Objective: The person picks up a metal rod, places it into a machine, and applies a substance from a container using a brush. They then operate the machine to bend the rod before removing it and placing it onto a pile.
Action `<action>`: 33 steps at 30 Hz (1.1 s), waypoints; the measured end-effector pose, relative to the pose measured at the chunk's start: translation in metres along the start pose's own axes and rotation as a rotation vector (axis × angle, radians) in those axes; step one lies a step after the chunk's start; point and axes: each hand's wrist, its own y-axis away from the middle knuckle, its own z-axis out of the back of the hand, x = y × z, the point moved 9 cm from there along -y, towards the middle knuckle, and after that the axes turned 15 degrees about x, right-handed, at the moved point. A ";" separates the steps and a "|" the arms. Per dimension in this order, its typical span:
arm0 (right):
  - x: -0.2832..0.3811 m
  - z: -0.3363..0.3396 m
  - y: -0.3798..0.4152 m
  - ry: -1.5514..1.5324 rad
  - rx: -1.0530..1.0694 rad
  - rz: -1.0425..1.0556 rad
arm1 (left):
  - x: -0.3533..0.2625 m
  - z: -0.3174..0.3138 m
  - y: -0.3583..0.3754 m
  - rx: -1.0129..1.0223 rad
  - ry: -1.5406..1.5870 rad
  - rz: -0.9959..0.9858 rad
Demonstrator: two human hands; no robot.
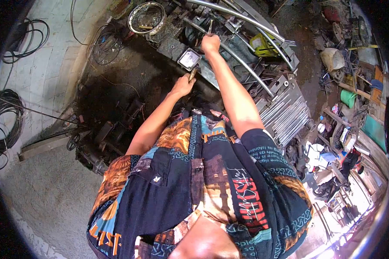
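Along the left edge, black cables (pixel 6 125) are lying coiled on the pale concrete floor (pixel 43 73), and a dark, greasy machine part (pixel 103 138) is sitting at the rim of a blackened patch. Farther up, a round metal rim (pixel 146 17) is resting among scrap. Near the middle, the left hand (pixel 182 85) is closing around the wooden handle of a welding face shield (pixel 189 59), keeping its square dark window tilted up just below the workpiece. Just right of it, the right hand (pixel 210 43) is gripping a curved steel tube (pixel 242 64) with the fingers wrapped tight. A second curved tube (pixel 233 15) is arching above. Further right, a stack of straight metal bars (pixel 285 112) is lying beside the bench, and a green bucket (pixel 348 98) is standing among clutter.
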 end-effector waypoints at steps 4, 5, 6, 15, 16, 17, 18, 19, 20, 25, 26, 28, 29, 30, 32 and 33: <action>0.011 -0.008 -0.036 -0.067 0.016 -0.065 | -0.003 0.000 0.001 0.000 0.001 -0.024; 0.011 -0.008 -0.040 -0.069 0.016 -0.065 | -0.004 0.000 0.002 0.000 -0.001 -0.023; 0.010 -0.010 -0.045 -0.018 0.058 -0.077 | -0.005 -0.001 0.002 0.008 -0.003 -0.015; -0.034 -0.004 -0.002 -0.044 0.164 -0.027 | -0.009 -0.008 0.002 0.015 -0.012 -0.027; -0.036 -0.004 0.000 -0.044 0.164 -0.027 | -0.013 -0.007 0.004 0.023 -0.028 -0.026; -0.035 0.003 0.006 -0.067 0.104 -0.027 | -0.011 -0.007 0.003 0.023 -0.029 -0.027; -0.035 0.011 0.011 -0.090 0.042 -0.027 | -0.010 -0.009 0.002 0.024 -0.016 -0.036; -0.032 0.014 0.015 -0.089 0.040 -0.024 | -0.010 -0.010 0.001 0.024 -0.001 -0.046; -0.032 0.018 0.015 -0.097 0.008 0.016 | -0.009 -0.011 0.000 0.022 -0.001 -0.049; -0.041 0.019 -0.008 -0.231 -0.003 0.077 | -0.005 -0.012 0.001 -0.001 0.030 -0.045; -0.042 0.016 -0.009 -0.371 0.045 0.080 | -0.005 -0.012 0.002 -0.002 0.029 -0.044; -0.051 0.014 -0.034 -0.340 0.032 0.112 | -0.008 -0.013 0.007 0.013 0.045 -0.030; -0.043 0.016 -0.033 -0.309 0.018 0.141 | -0.008 -0.013 0.007 0.012 0.044 -0.030; -0.040 0.017 -0.031 -0.311 0.017 0.140 | -0.008 -0.014 0.007 0.016 0.046 -0.030; -0.043 0.016 -0.029 -0.446 0.049 0.030 | -0.006 -0.015 0.006 0.020 0.045 -0.030; -0.040 0.017 -0.025 -0.448 0.048 0.030 | -0.005 -0.015 0.005 0.013 0.041 -0.042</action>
